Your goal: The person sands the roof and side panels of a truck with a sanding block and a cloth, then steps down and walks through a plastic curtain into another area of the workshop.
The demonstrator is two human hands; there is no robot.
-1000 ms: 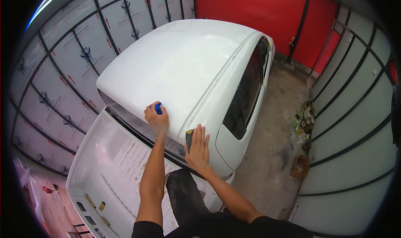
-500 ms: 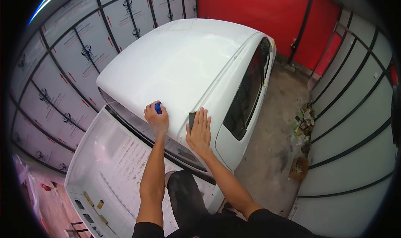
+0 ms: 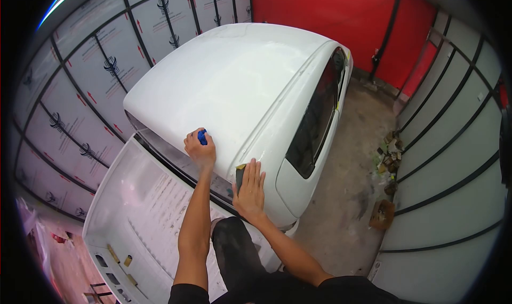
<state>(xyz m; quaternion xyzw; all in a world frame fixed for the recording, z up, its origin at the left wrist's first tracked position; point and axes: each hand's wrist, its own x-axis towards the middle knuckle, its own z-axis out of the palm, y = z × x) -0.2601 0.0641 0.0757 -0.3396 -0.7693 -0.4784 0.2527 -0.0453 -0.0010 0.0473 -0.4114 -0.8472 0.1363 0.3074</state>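
My left hand [image 3: 200, 150] is closed around a small blue object [image 3: 202, 137] near the rear edge of the white car roof [image 3: 224, 80]; its exact kind is hard to make out. At the roof's rear right corner, my right hand [image 3: 249, 192] lies with long, straight fingers over a dark piece of sandpaper [image 3: 240, 177], pressing it to the painted surface. One yellowish corner of the sheet curls up past the hand, and the rest is partly covered by it.
Below the roof is the rear window [image 3: 176, 152], then the white truck bed [image 3: 154, 208], where my knee [image 3: 234, 245] rests. A dark side window [image 3: 317, 117] is on the right. Rubble [image 3: 389, 157] and a brown box [image 3: 382, 214] lie along the right wall.
My right hand has slid back toward me with the sandpaper, down to the roof's rear corner. My left hand has stayed in place with the blue object.
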